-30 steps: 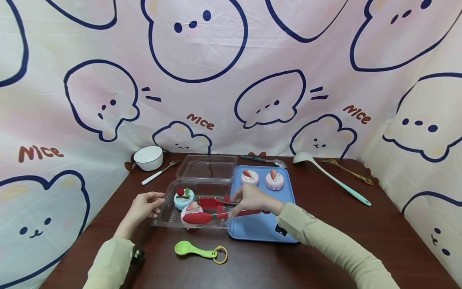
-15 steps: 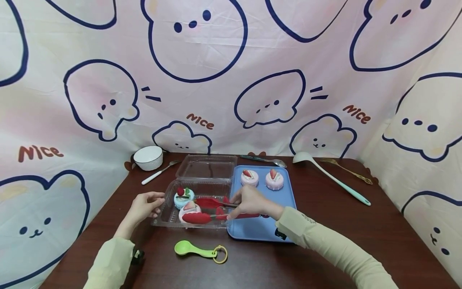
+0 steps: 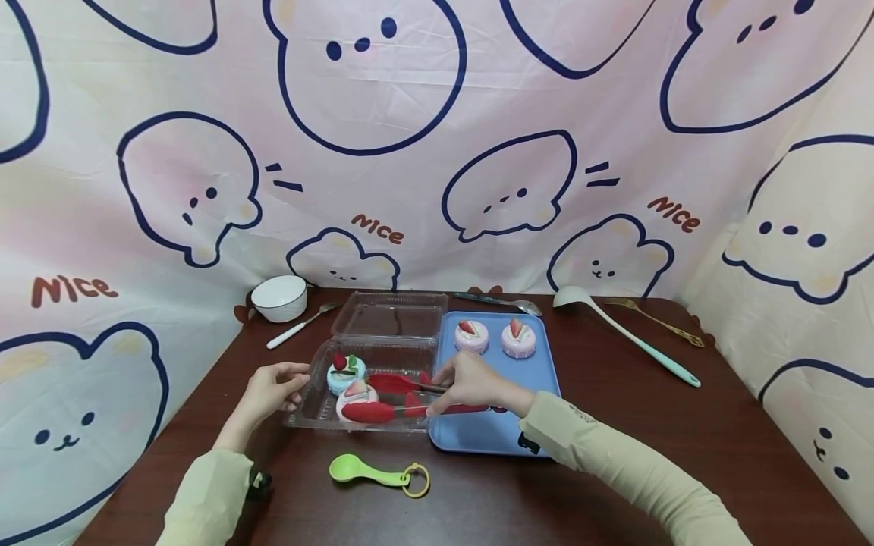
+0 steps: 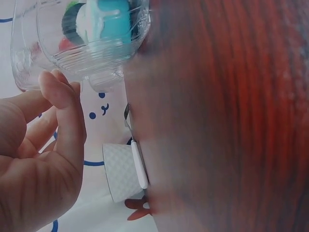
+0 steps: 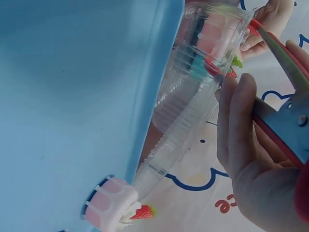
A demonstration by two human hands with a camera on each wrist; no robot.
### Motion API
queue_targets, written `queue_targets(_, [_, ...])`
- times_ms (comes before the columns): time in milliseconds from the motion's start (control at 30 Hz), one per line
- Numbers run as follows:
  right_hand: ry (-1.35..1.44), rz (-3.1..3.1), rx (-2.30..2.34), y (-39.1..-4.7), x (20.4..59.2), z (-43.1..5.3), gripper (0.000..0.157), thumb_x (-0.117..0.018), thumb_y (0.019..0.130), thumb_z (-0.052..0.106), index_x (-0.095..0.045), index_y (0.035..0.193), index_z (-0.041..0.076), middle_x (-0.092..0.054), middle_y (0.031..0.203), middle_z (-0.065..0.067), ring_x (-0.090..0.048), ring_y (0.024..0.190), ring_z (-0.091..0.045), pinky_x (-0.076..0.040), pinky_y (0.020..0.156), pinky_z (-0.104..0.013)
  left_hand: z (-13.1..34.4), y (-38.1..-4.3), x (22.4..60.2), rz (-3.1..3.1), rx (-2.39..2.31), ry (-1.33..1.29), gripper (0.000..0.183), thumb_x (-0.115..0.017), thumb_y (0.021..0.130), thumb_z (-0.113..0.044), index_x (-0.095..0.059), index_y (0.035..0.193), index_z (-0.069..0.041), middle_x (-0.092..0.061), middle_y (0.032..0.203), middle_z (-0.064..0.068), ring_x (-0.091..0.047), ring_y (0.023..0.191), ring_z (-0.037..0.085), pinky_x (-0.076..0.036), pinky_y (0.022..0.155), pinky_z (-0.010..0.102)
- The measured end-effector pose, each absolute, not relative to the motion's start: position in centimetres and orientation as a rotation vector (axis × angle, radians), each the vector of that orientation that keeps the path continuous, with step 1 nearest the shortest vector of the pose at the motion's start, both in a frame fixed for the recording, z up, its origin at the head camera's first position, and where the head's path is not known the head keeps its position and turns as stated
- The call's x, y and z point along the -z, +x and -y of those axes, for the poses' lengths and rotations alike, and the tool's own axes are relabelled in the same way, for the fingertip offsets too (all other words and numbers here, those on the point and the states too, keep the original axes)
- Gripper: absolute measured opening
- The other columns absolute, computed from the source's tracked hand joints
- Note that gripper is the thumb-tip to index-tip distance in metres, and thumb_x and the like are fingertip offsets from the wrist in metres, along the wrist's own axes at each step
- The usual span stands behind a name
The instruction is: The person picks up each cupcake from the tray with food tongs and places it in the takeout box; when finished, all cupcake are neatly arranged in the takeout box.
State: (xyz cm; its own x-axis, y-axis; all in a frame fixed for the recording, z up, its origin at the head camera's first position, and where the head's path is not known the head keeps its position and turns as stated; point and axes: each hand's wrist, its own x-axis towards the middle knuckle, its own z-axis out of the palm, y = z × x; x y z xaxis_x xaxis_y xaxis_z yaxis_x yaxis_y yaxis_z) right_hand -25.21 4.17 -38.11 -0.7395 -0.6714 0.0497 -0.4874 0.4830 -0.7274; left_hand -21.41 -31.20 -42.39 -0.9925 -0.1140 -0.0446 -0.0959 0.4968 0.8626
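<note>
My right hand (image 3: 471,383) grips a pair of red-tipped tongs (image 3: 372,412), its metal arms spread over the clear plastic container (image 3: 419,421). The tong tips stand at a pink cake with a strawberry piece (image 3: 356,394) inside the container, one tip overlapping its near side. Touching that cake on its far left is a blue cake (image 3: 346,375) topped with a red berry and green leaf. My left hand (image 3: 273,390) has its thumb and fingertips at the container's left rim, pinching it; the left wrist view shows these fingertips (image 4: 55,87) right at the plastic edge.
A blue tray (image 3: 478,432) beside the container bears two pink cakes (image 3: 519,340). Behind lie the open lid (image 3: 391,315) and a spoon (image 3: 526,307). A white bowl (image 3: 280,299), fork (image 3: 300,327), ladle (image 3: 635,337), gold fork (image 3: 658,322) and green measuring spoon (image 3: 365,470) surround them.
The tongs and the pink cake between them have shifted slightly left, up against the blue cake. The tong arms have spread a little. My left hand has stayed at the container's rim.
</note>
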Motion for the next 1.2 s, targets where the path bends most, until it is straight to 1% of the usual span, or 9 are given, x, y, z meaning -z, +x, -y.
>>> queue_targets(167, [-0.929, -2.458, 1.140, -25.4, 38.5, -4.7, 0.051, -0.082, 0.061, 0.035, -0.069, 0.098, 0.003, -0.069, 0.092, -0.005, -0.062, 0.080, -0.012, -0.051, 0.069, -0.028, 31.2, -21.4, 42.3, 2.707, 1.553, 0.190, 0.035, -0.055, 0.090, -0.012, -0.052, 0.121, 0.005, -0.058, 0.085, 0.012, -0.055, 0.061, 0.015, -0.052, 0.054, 0.030])
queue_targets(333, [-0.859, -2.401, 1.233, -25.4, 38.5, -5.3, 0.051, -0.082, 0.062, 0.033, -0.068, 0.100, 0.001, -0.068, 0.090, -0.009, -0.062, 0.077, -0.012, -0.051, 0.067, -0.029, 31.1, -21.4, 42.3, 2.707, 1.550, 0.190, 0.035, -0.055, 0.091, -0.013, -0.052, 0.121, 0.005, -0.058, 0.086, 0.012, -0.055, 0.061, 0.015, -0.052, 0.054, 0.030])
queue_targets(500, [-0.804, -2.466, 1.343, -25.4, 38.5, -6.6, 0.052, -0.082, 0.062, 0.031, -0.067, 0.102, 0.002, -0.068, 0.092, -0.008, -0.063, 0.082, -0.014, -0.051, 0.067, -0.028, 30.9, -21.3, 42.3, 2.706, 1.556, 0.198, 0.036, -0.055, 0.091, -0.014, -0.051, 0.122, 0.005, -0.059, 0.085, 0.012, -0.055, 0.061, 0.014, -0.052, 0.054, 0.030])
queue_targets(600, [-0.754, -2.563, 1.397, -25.6, 38.5, -7.7, 0.056, -0.083, 0.060, 0.034, -0.066, 0.105, 0.005, -0.068, 0.095, -0.006, -0.063, 0.084, -0.015, -0.050, 0.069, -0.028, 30.8, -21.3, 42.4, 2.705, 1.556, 0.202, 0.036, -0.055, 0.091, -0.014, -0.051, 0.122, 0.005, -0.059, 0.085, 0.012, -0.055, 0.061, 0.015, -0.051, 0.054, 0.030])
queue_targets(800, [-0.577, -2.713, 1.512, -26.3, 38.6, -10.4, 0.064, -0.083, 0.059, 0.040, -0.065, 0.109, 0.005, -0.067, 0.095, -0.005, -0.060, 0.082, -0.017, -0.049, 0.067, -0.029, 31.2, -21.3, 42.5, 2.702, 1.559, 0.194, 0.036, -0.056, 0.090, -0.014, -0.052, 0.121, 0.005, -0.059, 0.085, 0.012, -0.056, 0.061, 0.014, -0.051, 0.054, 0.029])
queue_targets(967, [-0.454, -2.942, 1.418, -26.9, 39.4, -12.3, 0.067, -0.082, 0.059, 0.045, -0.065, 0.109, 0.004, -0.066, 0.100, -0.009, -0.058, 0.082, -0.018, -0.047, 0.067, -0.030, 31.3, -21.4, 42.7, 2.699, 1.558, 0.205, 0.035, -0.056, 0.090, -0.014, -0.053, 0.120, 0.004, -0.059, 0.083, 0.010, -0.056, 0.060, 0.014, -0.051, 0.053, 0.029])
queue_targets(1067, [-0.420, -3.024, 1.341, -27.2, 40.0, -13.1, 0.068, -0.081, 0.060, 0.045, -0.065, 0.110, 0.002, -0.065, 0.104, -0.012, -0.058, 0.084, -0.020, -0.049, 0.070, -0.033, 31.2, -21.3, 42.8, 2.703, 1.552, 0.203, 0.036, -0.056, 0.090, -0.014, -0.053, 0.121, 0.004, -0.059, 0.083, 0.010, -0.055, 0.060, 0.014, -0.051, 0.053, 0.029])
queue_targets(1200, [-0.375, -3.076, 1.266, -27.4, 40.7, -13.8, 0.068, -0.081, 0.061, 0.044, -0.064, 0.110, 0.000, -0.065, 0.104, -0.014, -0.059, 0.086, -0.022, -0.050, 0.073, -0.036, 31.2, -21.2, 42.7, 2.705, 1.554, 0.169, 0.037, -0.055, 0.091, -0.014, -0.050, 0.122, 0.005, -0.058, 0.085, 0.012, -0.055, 0.061, 0.014, -0.051, 0.054, 0.028])
